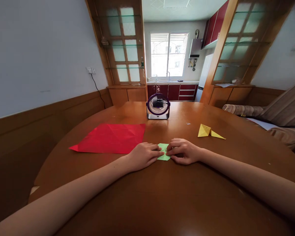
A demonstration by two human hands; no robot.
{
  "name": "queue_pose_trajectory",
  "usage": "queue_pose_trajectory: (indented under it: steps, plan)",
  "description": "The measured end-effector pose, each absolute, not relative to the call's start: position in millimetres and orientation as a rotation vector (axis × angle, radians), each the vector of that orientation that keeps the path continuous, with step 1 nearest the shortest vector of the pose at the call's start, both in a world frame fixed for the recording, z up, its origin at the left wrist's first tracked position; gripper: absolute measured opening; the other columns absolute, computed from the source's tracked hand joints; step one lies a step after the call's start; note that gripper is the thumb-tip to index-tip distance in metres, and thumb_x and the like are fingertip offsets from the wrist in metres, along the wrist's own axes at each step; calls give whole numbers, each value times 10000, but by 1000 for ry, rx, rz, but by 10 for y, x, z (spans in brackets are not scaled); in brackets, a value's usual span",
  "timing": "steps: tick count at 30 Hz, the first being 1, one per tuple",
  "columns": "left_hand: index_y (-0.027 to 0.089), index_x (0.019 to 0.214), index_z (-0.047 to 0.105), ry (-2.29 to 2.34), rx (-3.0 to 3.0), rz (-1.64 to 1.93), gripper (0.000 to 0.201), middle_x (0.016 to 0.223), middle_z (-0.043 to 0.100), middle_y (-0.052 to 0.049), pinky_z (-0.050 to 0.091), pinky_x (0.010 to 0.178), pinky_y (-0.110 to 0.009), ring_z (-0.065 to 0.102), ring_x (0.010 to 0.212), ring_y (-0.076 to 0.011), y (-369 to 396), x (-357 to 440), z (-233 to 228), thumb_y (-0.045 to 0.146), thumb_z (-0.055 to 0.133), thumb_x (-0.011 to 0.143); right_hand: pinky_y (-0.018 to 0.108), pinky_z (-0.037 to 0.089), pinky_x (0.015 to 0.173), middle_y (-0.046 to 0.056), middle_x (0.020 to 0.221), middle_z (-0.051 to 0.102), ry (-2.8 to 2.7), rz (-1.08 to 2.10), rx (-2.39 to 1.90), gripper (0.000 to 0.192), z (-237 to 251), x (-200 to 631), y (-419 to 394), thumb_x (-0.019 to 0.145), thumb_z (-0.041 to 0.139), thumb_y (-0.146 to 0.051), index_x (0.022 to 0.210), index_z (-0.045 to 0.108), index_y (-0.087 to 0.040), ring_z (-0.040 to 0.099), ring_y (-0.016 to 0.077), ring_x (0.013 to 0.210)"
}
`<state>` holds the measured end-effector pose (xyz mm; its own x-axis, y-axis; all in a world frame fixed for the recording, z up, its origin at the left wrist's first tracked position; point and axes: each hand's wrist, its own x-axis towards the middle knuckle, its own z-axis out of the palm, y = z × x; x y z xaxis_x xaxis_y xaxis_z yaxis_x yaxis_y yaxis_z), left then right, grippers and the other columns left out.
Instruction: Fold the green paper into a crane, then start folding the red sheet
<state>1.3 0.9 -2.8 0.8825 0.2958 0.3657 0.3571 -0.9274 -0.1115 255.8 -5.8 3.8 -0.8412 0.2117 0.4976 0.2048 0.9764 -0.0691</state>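
Observation:
A small folded piece of green paper (164,157) lies on the table between my two hands. My left hand (145,155) holds its left side, fingertips pressed on the sheet. From the other side my right hand (184,151) grips the right edge, with its thumb and fingers bent over the paper. The fingers cover both side edges, so part of the folded shape is hidden. Close beyond my left hand is a large red sheet of paper (113,137) with crease lines. A folded yellow paper piece (205,130) with a long pointed end rests to the right.
A small purple desk fan (158,106) stands at the far side of the round wooden table (147,200). A tiny pale scrap (188,123) lies right of it. Along the right side is a striped cushioned seat (282,105). A wall borders the left.

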Motion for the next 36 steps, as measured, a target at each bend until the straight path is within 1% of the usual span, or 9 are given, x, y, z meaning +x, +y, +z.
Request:
queue_pose_trajectory:
  steps: [6,9,11,15,24,27,30,34,36]
  plan:
    - [226,1151,649,-479,-2883,-520,300,1092,683,-72,489,787,-298,662,934,-193,14,7,-14,268,404,984,319,468,714,85,899,663,-2644,-45,-240,257,61,2562,-63,867,483,-198,1017,691,-180,559,173,752]
    - [219,1143,652,-440,-2891,-505,294,1107,683,-74,494,789,-297,663,931,-192,25,-11,8,255,410,979,305,463,685,82,842,650,-2613,20,-269,216,57,2572,-44,886,492,-217,933,696,-165,548,167,732]
    - [222,1149,649,-415,-2897,-504,290,1135,680,-74,497,804,-302,661,951,-196,37,-26,22,244,420,972,299,446,654,77,787,630,-2612,41,-298,228,61,2589,-27,905,483,-230,814,683,-166,520,160,693]
    - [227,1169,645,-388,-2922,-493,299,1177,674,-78,503,827,-314,659,992,-207,58,-52,35,230,428,964,301,402,611,59,677,566,-2621,27,-336,356,65,2634,12,936,438,-250,616,578,-180,456,159,641]
    - [225,1210,634,-384,-3033,-556,318,1221,651,-102,504,871,-342,650,1038,-229,16,-63,75,289,487,935,290,323,549,-2,548,402,-2566,40,-436,476,-7,2777,113,956,431,-287,495,346,-210,362,135,544]
    - [234,1218,630,-401,-3060,-554,314,1215,653,-98,496,890,-345,640,1054,-226,28,-66,69,317,495,946,282,320,541,0,560,407,-2530,84,-462,471,-13,2804,113,961,429,-301,504,365,-205,369,131,546]
    - [229,1218,626,-399,-3041,-574,304,1210,656,-97,494,903,-353,634,1066,-223,54,-72,37,304,472,967,273,353,558,25,619,474,-2475,131,-468,396,2,2794,93,956,444,-300,578,480,-185,427,139,595]
    - [205,1194,626,-337,-2992,-581,296,1210,657,-108,505,913,-362,636,1080,-220,67,-77,7,230,433,971,305,463,709,97,859,597,-2464,170,-468,185,39,2767,69,925,513,-299,854,607,-156,543,181,791]
    - [195,1180,626,-315,-2985,-578,296,1208,659,-111,514,910,-360,638,1085,-219,63,-75,8,208,421,966,334,486,785,117,962,606,-2496,194,-457,185,55,2759,64,910,547,-318,971,600,-151,563,197,884]
